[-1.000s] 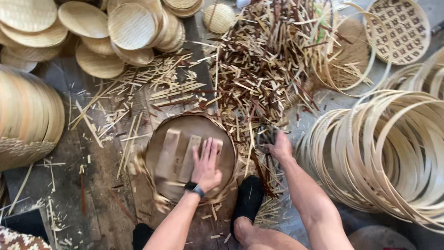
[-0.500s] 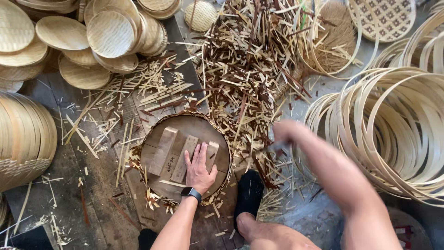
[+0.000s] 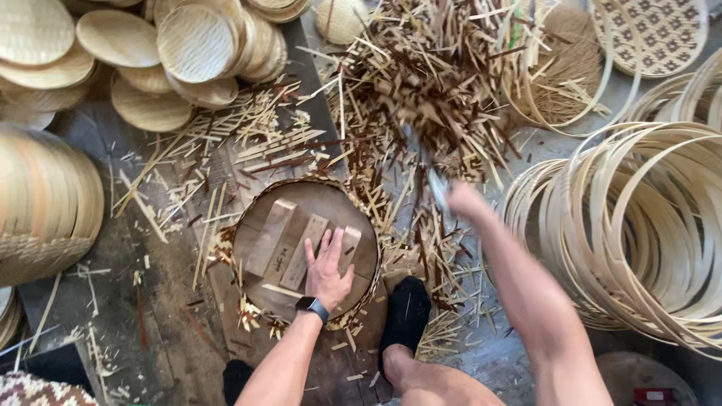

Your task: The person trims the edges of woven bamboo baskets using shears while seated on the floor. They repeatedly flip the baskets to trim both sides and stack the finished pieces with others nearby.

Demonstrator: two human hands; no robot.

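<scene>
My left hand (image 3: 327,271), with a black watch at the wrist, lies flat with fingers spread on a round brown wooden disc (image 3: 304,207) that carries three wooden slats (image 3: 271,237). Frayed woven bamboo ends (image 3: 248,308) stick out from under the disc's rim. My right hand (image 3: 462,199) is raised to the right of the disc and blurred by motion. It is closed on a grey knife (image 3: 436,184) that points up and left over the scattered strips.
A heap of cut bamboo strips (image 3: 421,83) covers the floor behind the disc. Bamboo hoops (image 3: 647,225) are stacked at right, round woven trays (image 3: 195,45) at top left, and more trays on edge (image 3: 45,203) at left. My black-socked foot (image 3: 406,316) rests by the disc.
My right hand rose from the floor at the disc's right edge and now swings the knife in the air. My left hand stayed pressed on the disc.
</scene>
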